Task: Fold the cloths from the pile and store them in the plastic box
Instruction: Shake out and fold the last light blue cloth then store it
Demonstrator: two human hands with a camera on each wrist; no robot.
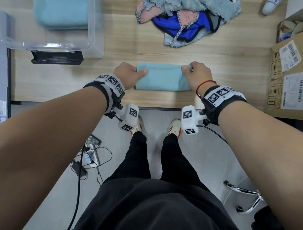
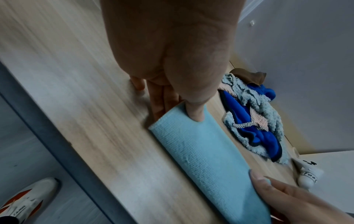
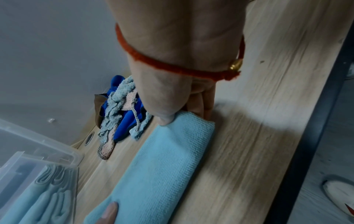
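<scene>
From the head view, both hands pinched the ends of a folded cloth (image 1: 163, 78) on the counter (image 1: 228, 55): left hand (image 1: 127, 75), right hand (image 1: 197, 75). Folded cloths already lay in the box (image 1: 92, 33); the pile (image 1: 187, 15) remained. Left wrist view: thumb pressed on top, fingers (image 2: 159, 104) underneath. Right wrist view showed the same grip; storing seemed next.

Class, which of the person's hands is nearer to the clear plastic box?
Left. The left hand holds the light blue cloth at the end beside the plastic box; the right hand holds the far end.
</scene>
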